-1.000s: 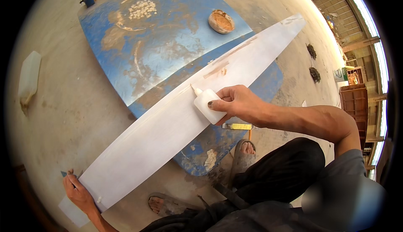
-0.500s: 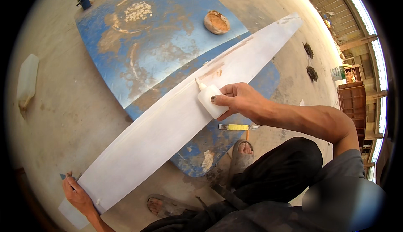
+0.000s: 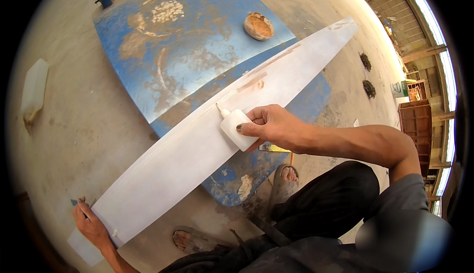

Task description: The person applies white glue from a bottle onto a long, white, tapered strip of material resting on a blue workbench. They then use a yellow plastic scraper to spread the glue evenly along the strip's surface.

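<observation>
A long white tapered panel [image 3: 168,167] slants across a blue sheet-metal surface. In my right hand [image 3: 274,125] is a white squeeze bottle [image 3: 238,130], tilted so that its narrow nozzle meets or nearly meets the seam along the panel's far edge. Brownish smears [image 3: 253,84] mark the panel beyond the bottle. My left hand [image 3: 91,226] is at the panel's near-left end, fingers curled, its wrist beside the corner. A small blue-grey piece [image 3: 74,203] shows at its fingertips; most of it is hidden.
On the blue sheet metal [image 3: 197,50] stand a round bowl [image 3: 258,26] of brownish material and a pile of pale chips [image 3: 167,11]. A yellow-handled tool [image 3: 273,148] lies partly behind my right hand. A translucent jug [image 3: 35,86] lies on the floor at left.
My right hand has moved the squeeze bottle left and nearer along the panel's seam. It now covers part of the yellow-handled tool. My left hand has stayed at the panel's end.
</observation>
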The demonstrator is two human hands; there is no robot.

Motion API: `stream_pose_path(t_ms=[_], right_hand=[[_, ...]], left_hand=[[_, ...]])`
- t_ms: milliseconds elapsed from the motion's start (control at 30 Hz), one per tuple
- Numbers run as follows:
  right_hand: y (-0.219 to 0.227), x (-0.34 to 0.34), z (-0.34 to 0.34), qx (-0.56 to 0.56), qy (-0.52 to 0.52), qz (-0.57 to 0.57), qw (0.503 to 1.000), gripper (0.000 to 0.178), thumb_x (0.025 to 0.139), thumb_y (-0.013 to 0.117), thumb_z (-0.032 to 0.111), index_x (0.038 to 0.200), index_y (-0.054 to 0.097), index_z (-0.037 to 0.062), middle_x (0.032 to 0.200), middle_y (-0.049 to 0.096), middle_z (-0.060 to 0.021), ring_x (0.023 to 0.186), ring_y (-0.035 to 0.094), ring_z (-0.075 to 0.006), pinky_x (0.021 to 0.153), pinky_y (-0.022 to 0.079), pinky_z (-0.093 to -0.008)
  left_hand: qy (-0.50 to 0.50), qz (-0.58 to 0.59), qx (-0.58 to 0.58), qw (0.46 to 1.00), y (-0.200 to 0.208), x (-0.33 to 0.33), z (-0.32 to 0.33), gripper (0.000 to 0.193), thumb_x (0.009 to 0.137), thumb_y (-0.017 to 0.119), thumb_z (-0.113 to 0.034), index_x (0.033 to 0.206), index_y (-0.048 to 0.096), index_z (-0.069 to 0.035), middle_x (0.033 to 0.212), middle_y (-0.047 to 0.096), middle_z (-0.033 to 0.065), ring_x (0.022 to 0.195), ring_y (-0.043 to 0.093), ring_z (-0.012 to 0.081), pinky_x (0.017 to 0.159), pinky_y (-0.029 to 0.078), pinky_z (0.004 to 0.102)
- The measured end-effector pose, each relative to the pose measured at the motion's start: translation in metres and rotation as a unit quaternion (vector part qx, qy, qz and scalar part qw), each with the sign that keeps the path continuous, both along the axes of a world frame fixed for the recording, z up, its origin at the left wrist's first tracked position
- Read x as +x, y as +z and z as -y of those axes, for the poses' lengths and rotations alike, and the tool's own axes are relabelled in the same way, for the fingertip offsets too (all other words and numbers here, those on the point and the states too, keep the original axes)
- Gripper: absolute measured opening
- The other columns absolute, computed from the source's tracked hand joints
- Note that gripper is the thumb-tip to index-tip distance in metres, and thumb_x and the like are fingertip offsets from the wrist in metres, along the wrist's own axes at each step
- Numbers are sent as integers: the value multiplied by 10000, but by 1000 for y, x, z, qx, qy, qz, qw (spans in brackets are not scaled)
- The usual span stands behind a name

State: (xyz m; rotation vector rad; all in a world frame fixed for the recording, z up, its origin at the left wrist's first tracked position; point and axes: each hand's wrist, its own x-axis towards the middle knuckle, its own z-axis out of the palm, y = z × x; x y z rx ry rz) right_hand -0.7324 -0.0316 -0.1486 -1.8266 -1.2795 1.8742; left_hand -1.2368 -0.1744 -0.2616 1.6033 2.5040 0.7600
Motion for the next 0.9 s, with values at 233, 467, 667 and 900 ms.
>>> stream_pose_path(t_ms=[233,467,667,900], right_hand=[[-5,-48,4,2,131,35,991,396,984,677,224,1222,632,-90,1058,753,-172,954,724,-177,836,578,-316],[-6,-128,26,23,284,-9,959,383,990,693,259,1187,639,-65,998,747,-162,903,697,-172,801,557,-325],[-15,-160,26,35,309,-16,950,396,978,689,290,1154,656,-63,949,737,-161,840,677,-203,772,546,-352],[-7,-178,16,33,330,15,943,402,961,687,288,1123,671,-80,908,739,-168,821,690,-209,762,548,-352]], left_hand=[[21,3,26,999,16,16,-4,281,1074,518,-153,1024,683,68,920,660,190,864,624,348,803,498,417],[14,-34,54,998,25,14,-6,231,1038,570,-130,909,669,33,854,643,157,817,591,341,726,484,427],[29,-12,66,997,20,21,-6,224,1040,570,-127,933,679,36,867,654,154,832,602,337,737,494,424],[21,9,62,998,20,20,-5,242,1058,546,-133,1035,703,50,913,649,187,863,605,357,792,491,422]])
